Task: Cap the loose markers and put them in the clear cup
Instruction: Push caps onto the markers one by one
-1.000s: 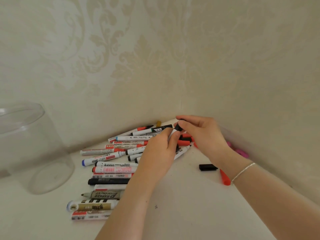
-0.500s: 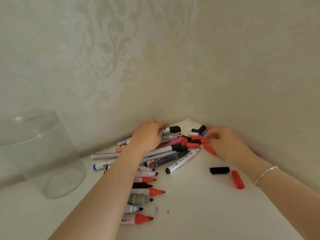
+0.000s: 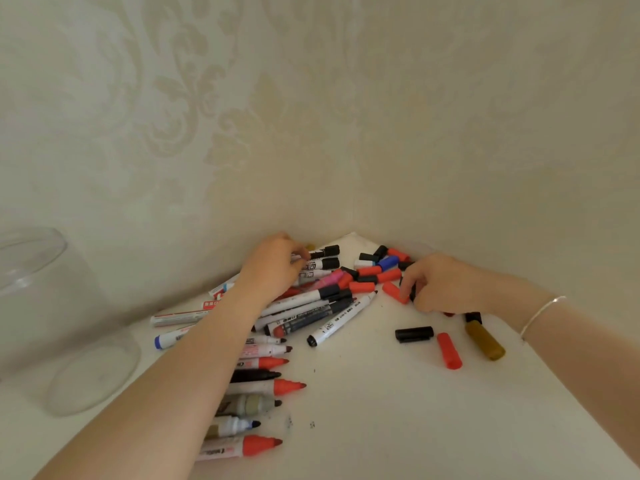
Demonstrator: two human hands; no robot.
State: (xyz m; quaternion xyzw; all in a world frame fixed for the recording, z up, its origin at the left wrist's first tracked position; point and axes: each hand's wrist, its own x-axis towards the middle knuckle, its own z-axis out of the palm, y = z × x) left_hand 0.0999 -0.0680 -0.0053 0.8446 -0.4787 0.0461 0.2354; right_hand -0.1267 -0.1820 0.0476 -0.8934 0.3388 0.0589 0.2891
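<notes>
The clear cup (image 3: 52, 323) stands empty at the left by the wall. Several uncapped markers (image 3: 263, 386) lie in a row under my left forearm, with more markers piled toward the corner. My left hand (image 3: 273, 265) reaches over the pile, its fingers curled on the white barrel of a black-capped marker (image 3: 323, 252) next to the wall. Loose red, black and blue caps (image 3: 377, 268) lie heaped in the corner. My right hand (image 3: 440, 285) rests at that heap, thumb and fingers pinched on a black cap (image 3: 411, 292) beside a red cap (image 3: 394, 292).
A black cap (image 3: 414, 334), a red cap (image 3: 449, 355) and a brown-gold cap (image 3: 485, 341) lie apart on the white tabletop (image 3: 363, 427) at the right. Patterned walls close the corner behind. A bracelet is on my right wrist.
A second ago both hands met over the pile at a black cap. They have since parted: the left went to the markers by the wall, the right to the heap of caps.
</notes>
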